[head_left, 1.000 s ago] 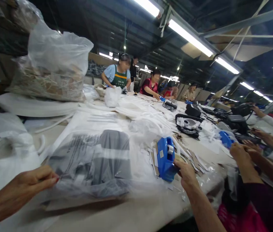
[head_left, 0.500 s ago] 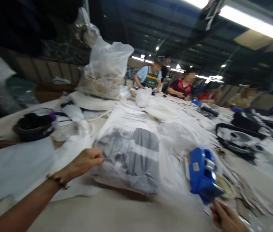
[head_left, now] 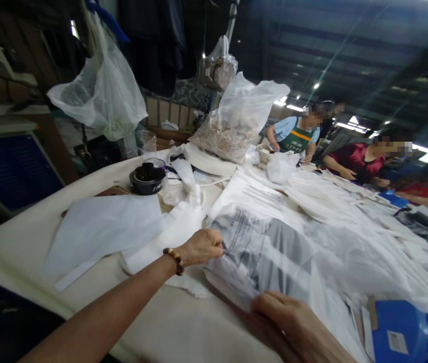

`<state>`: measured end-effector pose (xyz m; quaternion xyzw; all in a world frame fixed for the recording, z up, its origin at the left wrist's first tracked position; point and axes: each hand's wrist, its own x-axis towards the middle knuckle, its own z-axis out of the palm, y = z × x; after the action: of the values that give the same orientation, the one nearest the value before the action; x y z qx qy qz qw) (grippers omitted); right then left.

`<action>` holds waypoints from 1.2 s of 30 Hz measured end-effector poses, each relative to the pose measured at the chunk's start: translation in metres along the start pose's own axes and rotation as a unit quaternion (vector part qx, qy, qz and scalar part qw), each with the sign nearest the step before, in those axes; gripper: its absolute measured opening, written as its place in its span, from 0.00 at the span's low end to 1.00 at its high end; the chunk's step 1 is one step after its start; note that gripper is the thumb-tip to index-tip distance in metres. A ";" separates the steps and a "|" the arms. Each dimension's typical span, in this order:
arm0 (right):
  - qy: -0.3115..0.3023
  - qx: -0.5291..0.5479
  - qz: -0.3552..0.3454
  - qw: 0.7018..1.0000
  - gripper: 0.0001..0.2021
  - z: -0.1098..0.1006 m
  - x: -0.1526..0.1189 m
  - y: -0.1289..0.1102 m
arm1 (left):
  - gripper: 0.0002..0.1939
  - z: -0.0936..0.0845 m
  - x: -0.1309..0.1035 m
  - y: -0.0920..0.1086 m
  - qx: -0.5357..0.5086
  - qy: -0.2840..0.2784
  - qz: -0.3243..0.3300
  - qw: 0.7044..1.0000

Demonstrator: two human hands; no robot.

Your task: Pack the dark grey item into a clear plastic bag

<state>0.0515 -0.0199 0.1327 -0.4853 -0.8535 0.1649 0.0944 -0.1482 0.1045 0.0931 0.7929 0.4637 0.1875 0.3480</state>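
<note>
A clear plastic bag with folded dark grey cloth inside lies in front of me, with small print on its film. At its left edge my left hand is closed, thumb and fingers pinching the film; a beaded bracelet circles the wrist. My right hand is at the bag's near edge, somewhat blurred, its fingers curled together. What those fingers hold is hidden. Right of that hand stands a blue tape dispenser, partly cut off by the frame.
White sheets lie on the cream tabletop at left, near a black round container. Stacked white pieces spread to the right. A stuffed plastic sack stands behind; another bag hangs at left. Several people work beyond.
My right hand has moved from the tape dispenser to the bag's near edge. My left hand keeps its hold on the bag's left edge. The view has turned left.
</note>
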 end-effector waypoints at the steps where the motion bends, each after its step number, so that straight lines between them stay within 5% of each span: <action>1: -0.063 -0.028 -0.014 0.998 0.13 -0.005 0.023 -0.004 | 0.04 0.000 0.001 -0.001 0.003 0.001 0.000 1.000; 3: -0.115 -0.114 0.012 0.987 0.10 -0.008 0.061 -0.003 | 0.04 0.000 0.002 -0.003 0.009 0.004 0.000 1.000; 7: -0.092 -0.173 0.082 0.977 0.08 0.002 0.099 0.008 | 0.05 0.003 0.003 -0.005 0.027 0.009 0.006 1.000; 18: 0.011 -0.235 0.262 0.936 0.17 -0.016 0.093 0.020 | 0.04 0.003 0.001 -0.006 0.005 0.012 -0.003 1.000; 21: 0.055 -0.235 0.158 0.958 0.06 0.009 0.071 0.013 | 0.05 0.004 -0.001 -0.007 -0.013 0.017 -0.005 1.000; 23: 0.112 -0.223 -0.050 0.967 0.13 0.038 0.057 0.006 | 0.06 0.005 0.000 -0.007 -0.013 0.019 -0.002 1.000; 25: 0.189 -0.240 -0.142 0.941 0.15 0.060 0.047 0.001 | 0.07 0.005 0.002 -0.007 -0.007 0.020 0.003 1.000; 27: 0.204 -0.205 -0.142 0.947 0.11 0.062 0.039 0.002 | 0.06 0.004 0.003 -0.006 0.005 0.020 0.010 1.000; 29: 0.188 -0.138 -0.077 0.969 0.08 0.043 0.033 0.012 | 0.07 0.004 0.000 -0.008 0.025 0.030 0.014 0.999; 32: 0.191 -0.115 0.106 0.969 0.10 -0.007 0.027 0.050 | 0.14 0.013 -0.023 -0.015 0.082 0.180 0.056 0.979; 34: 0.209 -0.127 0.193 0.950 0.14 -0.035 0.030 0.087 | 0.13 0.028 -0.048 -0.019 0.095 0.382 0.148 0.907; 36: 0.207 -0.125 0.243 0.939 0.16 -0.051 0.037 0.126 | 0.11 0.053 -0.074 -0.020 0.017 0.397 0.129 0.909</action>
<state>0.1488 0.0814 0.1331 -0.7094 -0.6846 -0.0291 0.1648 -0.1645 0.0273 0.0437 0.7117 0.4600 0.5223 0.0949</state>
